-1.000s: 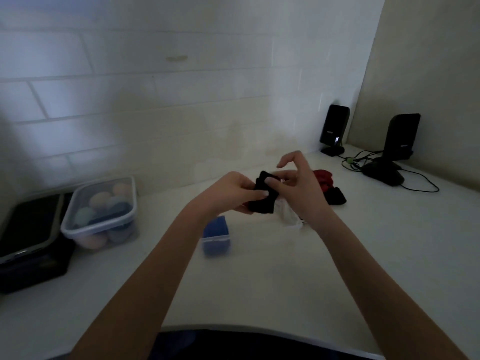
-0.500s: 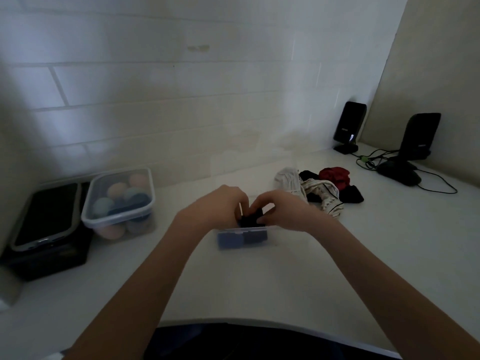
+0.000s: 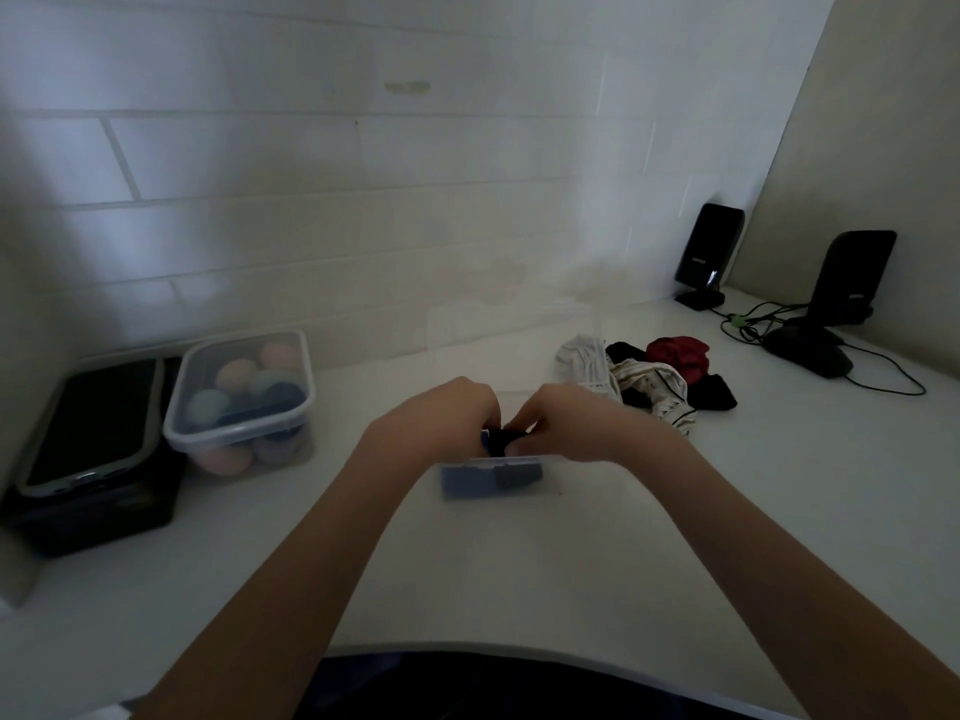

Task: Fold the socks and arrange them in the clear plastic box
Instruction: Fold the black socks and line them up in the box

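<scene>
A small clear plastic box [image 3: 550, 480] stands on the white counter in front of me. A folded blue sock [image 3: 465, 484] lies inside it at the left. My left hand [image 3: 441, 420] and my right hand [image 3: 563, 423] meet over the box, both gripping a folded black sock [image 3: 501, 440] that sits down into the box beside the blue one. A loose pile of socks lies to the right: a white one [image 3: 584, 361], a striped white one [image 3: 654, 389], a red one [image 3: 678, 356] and a black one [image 3: 717, 392].
A lidded clear tub of coloured balls [image 3: 241, 400] stands at the left, next to a black box with a phone on it [image 3: 91, 433]. Two black speakers [image 3: 706, 257] [image 3: 852, 275], a mouse [image 3: 808, 350] and cables sit in the back right corner. A tiled wall runs behind.
Both hands have come down from mid-air with the black sock and now press it into the clear box beside the blue sock.
</scene>
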The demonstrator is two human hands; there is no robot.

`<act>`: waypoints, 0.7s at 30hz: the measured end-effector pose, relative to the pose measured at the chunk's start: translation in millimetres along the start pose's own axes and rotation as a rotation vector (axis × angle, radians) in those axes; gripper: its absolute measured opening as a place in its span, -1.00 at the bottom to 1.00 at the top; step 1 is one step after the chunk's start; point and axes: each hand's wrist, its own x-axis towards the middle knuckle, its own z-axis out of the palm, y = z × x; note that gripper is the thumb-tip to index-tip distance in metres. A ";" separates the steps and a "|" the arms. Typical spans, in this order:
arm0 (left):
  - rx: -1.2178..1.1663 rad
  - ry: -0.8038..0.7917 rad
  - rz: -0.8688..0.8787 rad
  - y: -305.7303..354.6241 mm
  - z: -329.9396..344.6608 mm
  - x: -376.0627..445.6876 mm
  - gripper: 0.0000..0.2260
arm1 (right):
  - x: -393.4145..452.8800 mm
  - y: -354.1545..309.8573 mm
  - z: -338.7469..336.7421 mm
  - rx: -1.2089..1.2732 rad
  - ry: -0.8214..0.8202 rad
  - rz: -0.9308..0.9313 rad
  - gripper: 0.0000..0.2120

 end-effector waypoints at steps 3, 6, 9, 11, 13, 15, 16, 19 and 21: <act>-0.016 -0.086 0.006 0.0 -6.4 -1.0 -0.70 | -1.9 7.4 -7.6 -0.016 -0.132 -0.031 -0.67; -0.037 -0.137 -0.001 0.4 -9.4 -1.1 -0.62 | 3.3 6.4 -9.5 -0.043 -0.186 -0.044 -0.66; -0.061 -0.109 -0.031 0.3 -4.4 1.7 -0.64 | 8.1 -0.5 -6.6 -0.039 -0.129 0.002 -0.45; -0.065 -0.087 -0.050 1.1 -0.8 3.0 -0.64 | 10.5 -2.3 -3.1 -0.105 -0.084 0.045 -0.38; -0.065 -0.073 -0.060 2.1 0.9 2.9 -0.62 | 12.5 -3.9 -0.3 -0.165 -0.054 0.085 -0.51; -0.067 -0.069 -0.062 3.3 1.2 2.2 -0.62 | 12.9 -5.2 -0.2 -0.201 -0.044 0.097 -0.63; -0.067 -0.069 -0.061 3.9 1.3 1.4 -0.63 | 12.5 -5.6 -1.2 -0.215 -0.052 0.099 -0.66; -0.060 -0.081 -0.058 6.4 -2.3 -3.0 -0.63 | 8.6 -6.9 -5.2 -0.178 -0.080 0.084 -0.65; -0.042 -0.085 -0.043 7.1 -9.3 -6.2 -0.64 | 2.8 -6.7 -10.8 0.017 -0.104 0.073 -0.61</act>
